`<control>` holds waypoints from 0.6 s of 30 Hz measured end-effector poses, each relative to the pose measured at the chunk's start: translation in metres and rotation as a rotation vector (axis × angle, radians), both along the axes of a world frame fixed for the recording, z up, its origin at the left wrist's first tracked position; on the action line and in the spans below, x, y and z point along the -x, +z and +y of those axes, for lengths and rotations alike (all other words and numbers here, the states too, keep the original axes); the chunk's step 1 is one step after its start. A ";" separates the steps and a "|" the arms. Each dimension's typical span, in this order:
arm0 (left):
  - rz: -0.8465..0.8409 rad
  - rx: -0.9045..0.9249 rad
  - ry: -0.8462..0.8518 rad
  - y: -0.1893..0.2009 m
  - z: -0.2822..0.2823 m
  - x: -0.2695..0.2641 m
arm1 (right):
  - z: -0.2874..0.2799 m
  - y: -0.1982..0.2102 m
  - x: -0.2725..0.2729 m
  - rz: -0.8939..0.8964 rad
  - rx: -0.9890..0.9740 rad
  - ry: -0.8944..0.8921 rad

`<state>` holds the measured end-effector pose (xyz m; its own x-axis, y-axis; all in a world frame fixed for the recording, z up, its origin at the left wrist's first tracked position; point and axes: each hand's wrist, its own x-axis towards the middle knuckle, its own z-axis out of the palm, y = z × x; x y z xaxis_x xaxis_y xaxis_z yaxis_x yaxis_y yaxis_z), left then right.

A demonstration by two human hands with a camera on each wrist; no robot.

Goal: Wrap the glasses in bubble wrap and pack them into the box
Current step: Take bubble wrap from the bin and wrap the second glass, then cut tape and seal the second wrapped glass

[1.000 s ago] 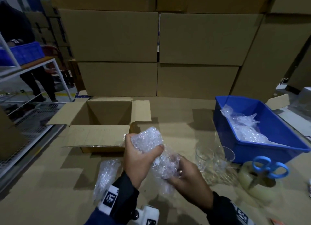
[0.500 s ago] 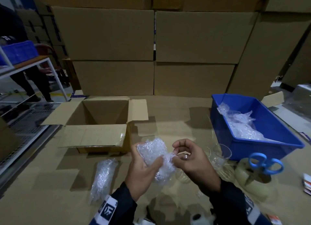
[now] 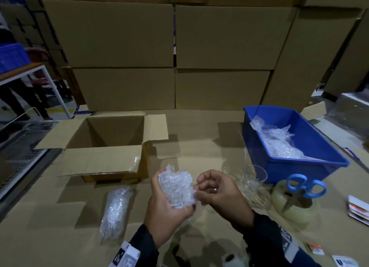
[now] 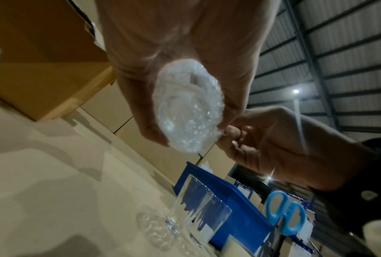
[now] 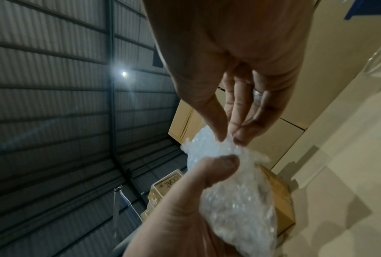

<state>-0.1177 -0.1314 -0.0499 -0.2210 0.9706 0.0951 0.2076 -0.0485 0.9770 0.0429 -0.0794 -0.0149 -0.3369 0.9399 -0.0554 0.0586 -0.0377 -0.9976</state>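
One glass (image 3: 175, 186) sits wrapped in your left hand (image 3: 165, 210), fingers curled round it, above the desk (image 3: 60, 226); right hand (image 3: 217, 192) pinches the wrap's edge. Let go and it'll unravel before the box (image 3: 111, 139).

The left hand (image 3: 165, 210) grips a bubble-wrapped bundle (image 3: 175, 185) above the desk (image 3: 50, 226); the right hand (image 3: 219, 192) pinches its edge. An open box (image 3: 103, 161) sits ahead left, another wrapped bundle (image 3: 114, 210) beside it. Two bare glasses (image 3: 245, 179) stand by a blue bin (image 3: 311, 167) holding bubble wrap (image 3: 279, 143). Scissors (image 3: 303, 188) stand in a tape roll (image 3: 291, 206).
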 end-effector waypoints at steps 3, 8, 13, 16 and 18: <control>0.017 0.016 0.015 -0.006 -0.003 0.006 | -0.003 -0.002 -0.011 0.003 0.002 -0.033; -0.043 0.059 -0.085 -0.019 -0.007 0.009 | -0.022 -0.014 -0.047 -0.048 -0.158 -0.120; -0.058 0.087 -0.207 -0.030 -0.002 -0.005 | -0.037 -0.031 -0.087 -0.140 -0.107 -0.147; -0.062 0.099 -0.259 -0.033 0.004 -0.021 | -0.036 -0.036 -0.121 -0.207 -0.180 -0.381; -0.079 0.107 -0.291 -0.034 0.007 -0.032 | -0.034 -0.037 -0.146 -0.308 -0.291 -0.572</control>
